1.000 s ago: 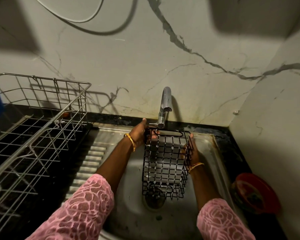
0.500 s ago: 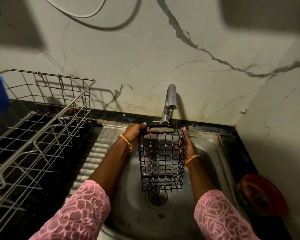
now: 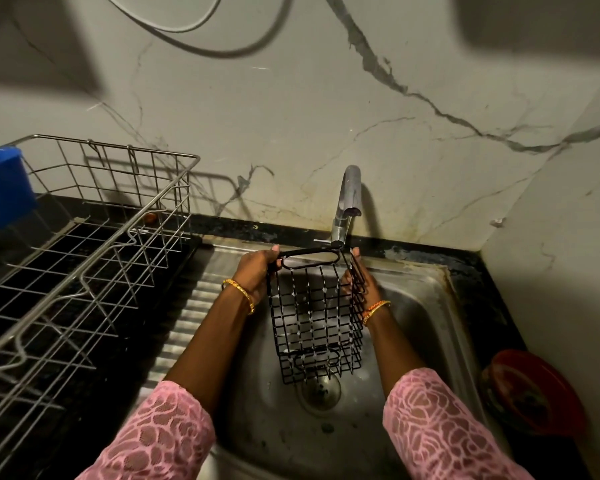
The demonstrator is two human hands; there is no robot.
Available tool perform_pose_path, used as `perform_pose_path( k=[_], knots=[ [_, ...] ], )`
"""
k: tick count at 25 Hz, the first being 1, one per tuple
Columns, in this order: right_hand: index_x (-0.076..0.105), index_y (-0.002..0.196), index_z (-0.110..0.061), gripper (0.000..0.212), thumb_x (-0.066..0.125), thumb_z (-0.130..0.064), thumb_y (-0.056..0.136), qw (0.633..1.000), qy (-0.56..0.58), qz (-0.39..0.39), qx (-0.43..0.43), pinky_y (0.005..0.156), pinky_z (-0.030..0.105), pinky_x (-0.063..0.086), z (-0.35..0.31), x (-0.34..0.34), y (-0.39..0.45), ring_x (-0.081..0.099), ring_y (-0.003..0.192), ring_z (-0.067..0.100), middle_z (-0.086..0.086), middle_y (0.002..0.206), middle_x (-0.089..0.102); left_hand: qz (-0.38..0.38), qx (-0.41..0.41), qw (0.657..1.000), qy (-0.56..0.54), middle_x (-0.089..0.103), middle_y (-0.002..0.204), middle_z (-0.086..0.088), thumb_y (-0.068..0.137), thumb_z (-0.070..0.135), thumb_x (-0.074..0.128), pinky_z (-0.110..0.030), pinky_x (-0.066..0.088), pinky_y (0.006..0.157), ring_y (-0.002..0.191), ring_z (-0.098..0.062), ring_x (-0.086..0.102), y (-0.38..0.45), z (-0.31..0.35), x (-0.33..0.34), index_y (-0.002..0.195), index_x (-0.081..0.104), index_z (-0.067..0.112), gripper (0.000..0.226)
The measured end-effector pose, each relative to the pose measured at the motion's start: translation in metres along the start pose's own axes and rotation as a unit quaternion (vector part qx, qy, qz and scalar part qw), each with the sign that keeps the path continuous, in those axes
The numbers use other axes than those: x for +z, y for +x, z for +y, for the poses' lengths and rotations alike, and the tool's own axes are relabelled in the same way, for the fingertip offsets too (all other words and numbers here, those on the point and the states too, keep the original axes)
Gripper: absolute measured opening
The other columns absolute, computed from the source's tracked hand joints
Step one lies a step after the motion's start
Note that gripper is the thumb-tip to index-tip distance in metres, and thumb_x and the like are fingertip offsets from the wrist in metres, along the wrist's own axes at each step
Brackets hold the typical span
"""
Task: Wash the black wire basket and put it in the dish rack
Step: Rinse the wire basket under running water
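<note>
The black wire basket [image 3: 314, 317] hangs over the steel sink [image 3: 426, 306], just below the faucet spout [image 3: 349, 199], its open top tipped toward the back wall. My left hand [image 3: 255, 271] grips the basket's top left corner at the rim. My right hand [image 3: 359, 282] holds the right side wall, fingers partly behind the wires. The basket's bottom end hovers above the drain [image 3: 321, 389]. The silver wire dish rack [image 3: 80, 258] stands on the black counter to the left of the sink.
A blue plastic container [image 3: 2, 188] sits at the rack's far left end. A red bowl [image 3: 534, 393] rests on the counter right of the sink. The ribbed drainboard [image 3: 184, 313] lies between rack and basin. Marble walls close in behind and at right.
The basket has been turned and shifted slightly left under the faucet; my left hand moved from its side to the top rim. The view has also drifted a little.
</note>
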State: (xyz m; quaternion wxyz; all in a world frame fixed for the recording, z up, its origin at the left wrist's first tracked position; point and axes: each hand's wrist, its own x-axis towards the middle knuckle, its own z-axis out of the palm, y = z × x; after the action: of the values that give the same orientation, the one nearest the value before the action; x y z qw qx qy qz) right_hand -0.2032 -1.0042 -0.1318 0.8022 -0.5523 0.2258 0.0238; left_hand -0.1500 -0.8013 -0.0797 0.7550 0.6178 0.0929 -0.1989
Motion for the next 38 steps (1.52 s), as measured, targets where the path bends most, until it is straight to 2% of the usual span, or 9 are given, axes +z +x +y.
perform_pose_path(
  k=[3, 6, 9, 15, 23, 27, 32, 35, 38],
  knots=[
    [0.048, 0.046, -0.026, 0.053, 0.050, -0.074, 0.070, 0.999, -0.031, 0.016, -0.014, 0.048, 0.020, 0.026, -0.005, 0.003, -0.003, 0.030, 0.041, 0.006, -0.010, 0.045, 0.037, 0.010, 0.010, 1.000, -0.004, 0.052, 0.040, 0.010, 0.095, 0.017, 0.054, -0.016, 0.033, 0.041, 0.033, 0.001, 0.045, -0.002, -0.001, 0.000, 0.070, 0.055, 0.013, 0.025],
    [0.054, 0.089, -0.034, 0.048, 0.053, -0.077, 0.068, 0.997, -0.061, 0.021, -0.041, 0.064, 0.027, 0.036, -0.004, 0.001, -0.014, 0.044, 0.062, 0.008, -0.009, 0.069, 0.048, 0.018, 0.024, 0.999, -0.027, 0.053, 0.040, 0.009, 0.093, 0.011, 0.055, -0.013, 0.037, 0.039, 0.035, 0.000, 0.048, -0.003, -0.005, 0.003, 0.069, 0.055, 0.009, 0.024],
    [0.048, 0.104, -0.037, 0.025, 0.044, -0.056, 0.088, 0.996, -0.055, 0.024, -0.069, 0.069, 0.030, 0.044, -0.013, -0.002, -0.028, 0.055, 0.071, 0.015, 0.001, 0.080, 0.058, 0.013, 0.026, 0.999, -0.046, 0.057, 0.044, 0.005, 0.092, 0.008, 0.058, -0.013, 0.043, 0.043, 0.042, -0.005, 0.053, -0.002, -0.012, 0.007, 0.072, 0.058, 0.004, 0.021],
    [0.065, 0.093, -0.011, 0.019, 0.055, -0.027, 0.090, 0.980, -0.154, -0.011, -0.126, 0.068, 0.030, 0.046, -0.042, 0.003, -0.031, 0.060, 0.069, 0.017, 0.006, 0.079, 0.065, -0.003, 0.046, 0.999, -0.022, 0.057, 0.063, -0.008, 0.091, 0.007, 0.058, -0.024, 0.044, 0.061, 0.059, -0.016, 0.051, 0.001, -0.017, 0.009, 0.070, 0.060, 0.003, 0.021],
    [0.072, 0.092, -0.008, 0.015, 0.072, -0.013, 0.077, 0.880, -0.437, -0.070, -0.171, 0.080, 0.030, 0.052, -0.068, 0.032, -0.028, 0.064, 0.080, 0.016, 0.007, 0.087, 0.071, -0.026, 0.061, 0.998, 0.010, 0.066, 0.052, 0.005, 0.092, 0.005, 0.056, -0.020, 0.051, 0.061, 0.050, -0.005, 0.061, -0.003, -0.019, 0.015, 0.069, 0.063, 0.008, 0.025],
    [0.071, 0.088, -0.003, 0.015, 0.071, 0.004, 0.074, 0.901, -0.376, -0.049, -0.212, 0.084, 0.028, 0.054, -0.079, 0.027, -0.037, 0.068, 0.082, 0.014, 0.010, 0.088, 0.071, -0.026, 0.068, 0.997, 0.006, 0.062, 0.048, 0.003, 0.091, 0.002, 0.057, -0.027, 0.047, 0.068, 0.051, -0.010, 0.057, 0.003, -0.018, 0.018, 0.062, 0.062, 0.008, 0.030],
    [0.066, 0.091, 0.011, 0.012, 0.060, 0.011, 0.080, 0.926, -0.326, -0.074, -0.177, 0.066, 0.019, 0.057, -0.101, 0.030, -0.049, 0.068, 0.067, 0.007, 0.009, 0.077, 0.068, -0.052, 0.085, 0.994, 0.053, 0.059, 0.046, 0.008, 0.092, 0.003, 0.056, -0.024, 0.044, 0.069, 0.049, -0.004, 0.054, 0.006, -0.023, 0.029, 0.062, 0.058, 0.006, 0.030],
    [0.071, 0.079, -0.001, 0.008, 0.064, 0.000, 0.080, 0.897, -0.403, 0.023, -0.179, 0.064, 0.017, 0.048, -0.103, 0.012, -0.039, 0.064, 0.067, 0.006, 0.003, 0.072, 0.068, -0.046, 0.085, 0.995, 0.036, 0.058, 0.044, 0.007, 0.092, 0.004, 0.055, -0.021, 0.044, 0.064, 0.045, -0.003, 0.052, 0.007, -0.023, 0.024, 0.062, 0.059, 0.006, 0.030],
    [0.070, 0.083, -0.016, 0.011, 0.061, -0.021, 0.086, 0.936, -0.344, 0.040, -0.060, 0.072, 0.025, 0.043, -0.085, -0.023, -0.032, 0.061, 0.082, 0.016, 0.003, 0.084, 0.067, -0.025, 0.061, 0.998, -0.025, 0.055, 0.043, 0.007, 0.094, 0.004, 0.053, -0.016, 0.045, 0.050, 0.040, -0.002, 0.050, 0.007, -0.019, 0.010, 0.048, 0.064, 0.012, 0.047]
  ],
)
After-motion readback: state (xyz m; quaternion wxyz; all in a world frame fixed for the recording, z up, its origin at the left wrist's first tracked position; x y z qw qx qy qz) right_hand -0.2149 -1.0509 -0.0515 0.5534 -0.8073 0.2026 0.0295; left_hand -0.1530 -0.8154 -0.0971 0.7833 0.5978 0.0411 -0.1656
